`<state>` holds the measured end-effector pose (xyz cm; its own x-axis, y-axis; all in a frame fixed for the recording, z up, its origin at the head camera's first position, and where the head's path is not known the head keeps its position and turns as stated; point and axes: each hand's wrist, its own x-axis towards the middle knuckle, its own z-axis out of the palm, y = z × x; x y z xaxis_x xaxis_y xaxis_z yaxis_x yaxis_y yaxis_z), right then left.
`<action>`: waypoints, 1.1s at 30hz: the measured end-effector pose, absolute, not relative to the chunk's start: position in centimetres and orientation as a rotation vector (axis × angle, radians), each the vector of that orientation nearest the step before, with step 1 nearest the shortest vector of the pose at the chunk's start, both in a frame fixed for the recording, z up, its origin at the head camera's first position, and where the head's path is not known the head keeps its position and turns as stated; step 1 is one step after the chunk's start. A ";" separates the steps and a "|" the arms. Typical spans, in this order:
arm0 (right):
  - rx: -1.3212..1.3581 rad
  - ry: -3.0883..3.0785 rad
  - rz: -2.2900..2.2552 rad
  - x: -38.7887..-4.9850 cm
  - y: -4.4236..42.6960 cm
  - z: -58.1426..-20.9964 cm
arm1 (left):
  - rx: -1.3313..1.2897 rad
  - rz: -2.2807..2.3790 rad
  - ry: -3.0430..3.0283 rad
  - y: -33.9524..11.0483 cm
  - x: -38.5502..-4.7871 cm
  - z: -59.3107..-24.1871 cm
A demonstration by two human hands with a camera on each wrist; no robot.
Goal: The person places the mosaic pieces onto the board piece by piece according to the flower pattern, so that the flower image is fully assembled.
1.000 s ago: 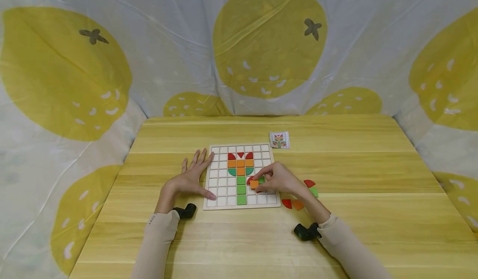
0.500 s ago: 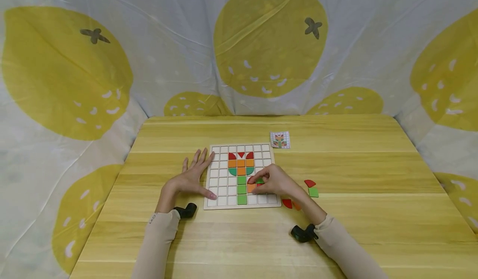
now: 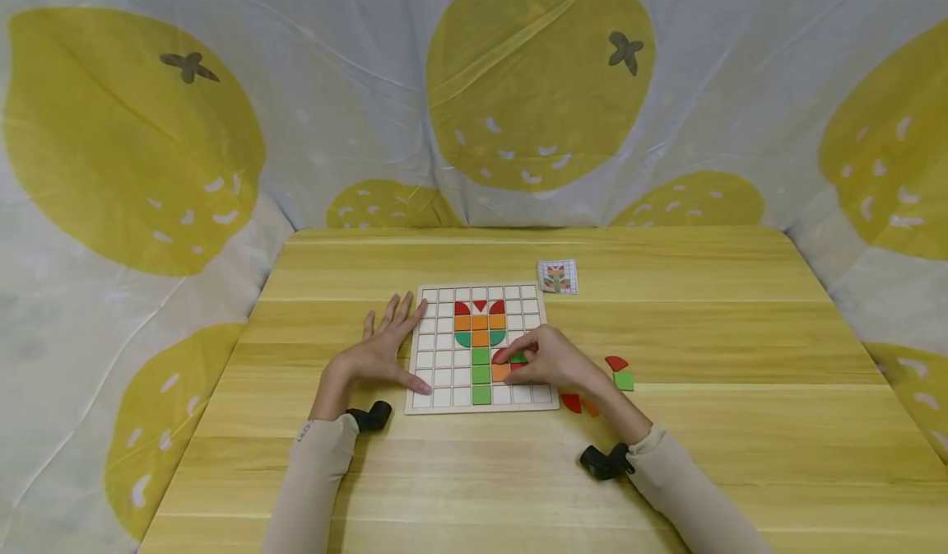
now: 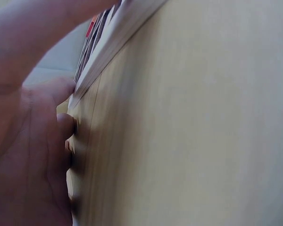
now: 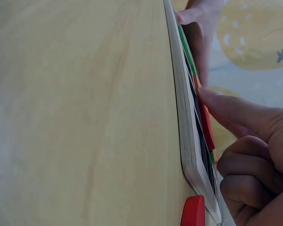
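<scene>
A white gridded wooden board lies on the table, with red, orange and green tiles set in its cells like a flower. My left hand spreads along the board's left side, thumb and fingertips touching its edge. Over the board's lower right part, my right hand pinches an orange square tile between thumb and index finger. That tile sits in a cell right of the green stem tiles. Red and green tiles beside it are partly hidden by the fingers. The other right fingers are curled in the right wrist view.
Right of the board lie a red quarter-round tile, a green square tile, another red tile and an orange tile partly under the wrist. A small pattern card lies behind the board's right corner.
My right hand has lowered the orange square tile from a tilted position into line with its cell. My left hand stays at the board's edge.
</scene>
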<state>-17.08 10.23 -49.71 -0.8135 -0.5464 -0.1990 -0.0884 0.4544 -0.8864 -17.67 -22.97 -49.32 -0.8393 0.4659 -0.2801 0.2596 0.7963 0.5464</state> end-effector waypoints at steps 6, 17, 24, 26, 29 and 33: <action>-0.530 2.266 -1.321 -17.0 10.3 -49.6 | 0.544 0.698 2.577 -23.0 -17.7 -49.3; -0.546 2.294 -1.319 -16.9 10.2 -49.7 | 0.536 0.687 2.574 -23.0 -17.7 -49.1; -0.543 2.274 -1.325 -17.0 10.3 -49.6 | 0.543 0.695 2.571 -23.0 -17.7 -49.3; -0.531 2.277 -1.324 -17.1 10.6 -49.6 | 0.547 0.705 2.570 -23.0 -17.7 -49.3; -0.514 2.289 -1.331 -17.4 11.2 -49.3 | 0.553 0.711 2.572 -23.0 -17.7 -49.2; -0.505 2.292 -1.353 -17.7 11.8 -48.8 | 0.547 0.688 2.574 -23.0 -17.8 -49.2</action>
<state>-17.71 11.77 -48.84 -0.8415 -0.5104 -0.1770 -0.0916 0.4578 -0.8843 -17.78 -23.01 -49.25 -0.8350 0.4674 -0.2905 0.2602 0.8004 0.5400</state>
